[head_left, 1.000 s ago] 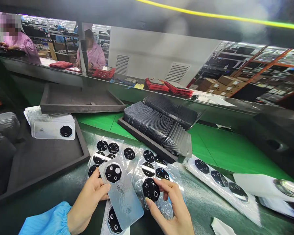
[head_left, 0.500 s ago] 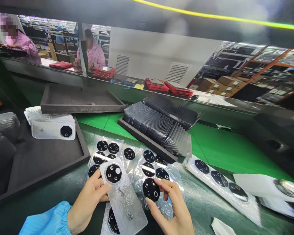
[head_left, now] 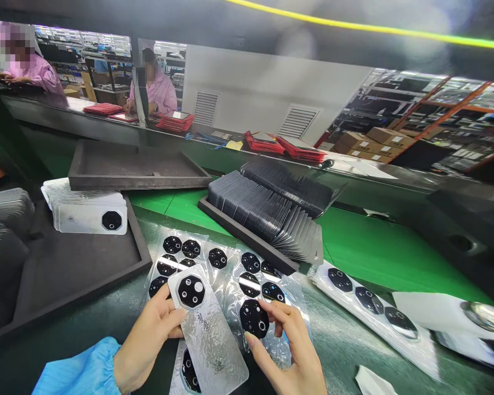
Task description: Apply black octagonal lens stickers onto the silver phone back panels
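My left hand (head_left: 148, 340), in a blue sleeve, grips a silver phone back cover (head_left: 208, 334) with a black octagonal camera lens at its top end. My right hand (head_left: 290, 356) pinches a black octagonal lens piece (head_left: 254, 318) on a clear plastic sheet (head_left: 251, 285) that carries several such lenses. A second lens sheet (head_left: 177, 255) lies just behind the cover, partly hidden by it.
A dark tray (head_left: 66, 274) at the left holds a stack of finished silver covers (head_left: 88, 211). Another tray (head_left: 247, 236) behind holds rows of dark covers (head_left: 271, 206). An empty grey tray (head_left: 135, 167) sits further back. A lens strip (head_left: 368, 302) lies at the right. People in pink work beyond.
The silver cover in my left hand has tilted and slid slightly down and right. My right hand stays pinched on the lens piece.
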A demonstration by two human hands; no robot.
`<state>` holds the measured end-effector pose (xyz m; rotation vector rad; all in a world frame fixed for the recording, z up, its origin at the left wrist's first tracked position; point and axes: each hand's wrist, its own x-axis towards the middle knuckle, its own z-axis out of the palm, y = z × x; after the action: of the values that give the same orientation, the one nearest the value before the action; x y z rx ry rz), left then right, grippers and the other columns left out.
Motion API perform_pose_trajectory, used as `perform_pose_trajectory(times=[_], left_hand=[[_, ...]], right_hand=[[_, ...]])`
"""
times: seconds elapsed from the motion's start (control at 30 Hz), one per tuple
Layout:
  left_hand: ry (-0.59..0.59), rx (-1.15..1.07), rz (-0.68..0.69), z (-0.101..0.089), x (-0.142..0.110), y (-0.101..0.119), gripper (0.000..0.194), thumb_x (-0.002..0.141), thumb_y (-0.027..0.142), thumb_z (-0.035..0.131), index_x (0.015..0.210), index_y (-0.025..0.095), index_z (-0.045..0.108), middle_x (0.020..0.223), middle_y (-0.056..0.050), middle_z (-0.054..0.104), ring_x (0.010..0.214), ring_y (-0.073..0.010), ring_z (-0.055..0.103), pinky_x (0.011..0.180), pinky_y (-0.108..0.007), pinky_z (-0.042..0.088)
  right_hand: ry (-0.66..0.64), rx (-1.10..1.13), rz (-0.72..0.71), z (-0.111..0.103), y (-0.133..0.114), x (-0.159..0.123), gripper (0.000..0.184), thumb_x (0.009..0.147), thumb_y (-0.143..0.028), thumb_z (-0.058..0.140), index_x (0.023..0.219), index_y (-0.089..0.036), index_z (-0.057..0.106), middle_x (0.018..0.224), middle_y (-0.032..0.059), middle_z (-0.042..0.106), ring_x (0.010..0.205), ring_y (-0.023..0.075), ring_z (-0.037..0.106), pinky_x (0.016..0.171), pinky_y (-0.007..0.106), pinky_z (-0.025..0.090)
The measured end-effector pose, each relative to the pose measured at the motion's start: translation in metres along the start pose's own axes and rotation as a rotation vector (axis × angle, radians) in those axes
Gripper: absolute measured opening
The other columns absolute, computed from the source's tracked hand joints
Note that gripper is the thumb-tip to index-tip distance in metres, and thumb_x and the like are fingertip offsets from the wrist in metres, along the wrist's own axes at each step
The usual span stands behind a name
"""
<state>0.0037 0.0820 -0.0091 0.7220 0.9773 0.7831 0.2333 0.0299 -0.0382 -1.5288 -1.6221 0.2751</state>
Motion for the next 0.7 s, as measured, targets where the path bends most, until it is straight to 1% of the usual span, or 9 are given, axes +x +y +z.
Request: perform_pose_trajectory(times=[0.13, 0.23, 0.3, 0.4, 0.47, 0.57, 0.7], left_hand=[[0.001, 0.007, 0.003, -0.001, 0.001, -0.001, 0.068, 0.083, 0.032, 0.070, 0.143, 0.021, 0.039, 0.108, -0.009, 0.075, 0.097, -0.0254, 0.071, 0.084, -0.037, 0.056], [-0.016, 0.029, 0.010, -0.002, 0.002, -0.001, 0.067, 0.083, 0.034, 0.070, 0.140, 0.020, 0.038, 0.105, -0.009, 0.075, 0.092, -0.0246, 0.072, 0.082, -0.037, 0.055], [-0.034, 0.060, -0.002, -0.004, 0.003, 0.001, 0.060, 0.083, 0.034, 0.070, 0.133, 0.020, 0.040, 0.101, -0.008, 0.076, 0.088, -0.0226, 0.072, 0.079, -0.034, 0.054], [-0.087, 0.130, -0.034, -0.008, 0.005, 0.005, 0.044, 0.083, 0.033, 0.069, 0.118, 0.020, 0.046, 0.096, -0.006, 0.076, 0.082, -0.0192, 0.070, 0.074, -0.029, 0.050], [-0.134, 0.177, -0.052, -0.013, 0.006, 0.009, 0.037, 0.083, 0.030, 0.067, 0.113, 0.020, 0.046, 0.094, -0.004, 0.075, 0.080, -0.0175, 0.069, 0.072, -0.027, 0.047], [-0.196, 0.252, -0.071, -0.018, 0.006, 0.015, 0.033, 0.085, 0.024, 0.063, 0.113, 0.020, 0.045, 0.091, -0.003, 0.073, 0.078, -0.0158, 0.066, 0.071, -0.027, 0.045], [-0.235, 0.347, -0.075, -0.020, 0.005, 0.020, 0.030, 0.086, 0.019, 0.057, 0.114, 0.019, 0.048, 0.092, -0.003, 0.071, 0.081, -0.0169, 0.065, 0.074, -0.029, 0.044]], right_hand=[[-0.008, -0.007, -0.007, 0.000, 0.000, 0.000, 0.035, 0.088, -0.028, 0.064, 0.122, -0.026, 0.055, 0.106, 0.0057, 0.056, 0.082, 0.0186, 0.056, 0.070, 0.030, 0.049], [-0.016, -0.013, -0.009, 0.000, 0.000, 0.000, 0.036, 0.089, -0.027, 0.063, 0.123, -0.026, 0.054, 0.106, 0.0052, 0.055, 0.084, 0.0184, 0.055, 0.071, 0.029, 0.049], [-0.020, -0.017, -0.009, 0.000, 0.001, -0.001, 0.036, 0.089, -0.027, 0.063, 0.124, -0.026, 0.054, 0.106, 0.0050, 0.055, 0.084, 0.0184, 0.055, 0.071, 0.029, 0.049], [-0.024, -0.024, -0.013, -0.001, 0.000, -0.001, 0.036, 0.089, -0.027, 0.062, 0.123, -0.026, 0.054, 0.105, 0.0046, 0.054, 0.084, 0.0183, 0.054, 0.071, 0.029, 0.049], [-0.022, -0.023, -0.014, -0.001, 0.000, -0.001, 0.036, 0.089, -0.028, 0.063, 0.123, -0.026, 0.054, 0.105, 0.0046, 0.054, 0.083, 0.0181, 0.054, 0.071, 0.029, 0.049], [-0.021, -0.012, -0.007, -0.001, -0.001, -0.002, 0.036, 0.089, -0.030, 0.064, 0.123, -0.027, 0.054, 0.106, 0.0048, 0.054, 0.082, 0.0181, 0.054, 0.072, 0.030, 0.049], [-0.015, 0.012, 0.018, -0.002, -0.003, -0.003, 0.037, 0.088, -0.031, 0.065, 0.123, -0.027, 0.055, 0.106, 0.0050, 0.054, 0.084, 0.0187, 0.054, 0.074, 0.031, 0.049]])
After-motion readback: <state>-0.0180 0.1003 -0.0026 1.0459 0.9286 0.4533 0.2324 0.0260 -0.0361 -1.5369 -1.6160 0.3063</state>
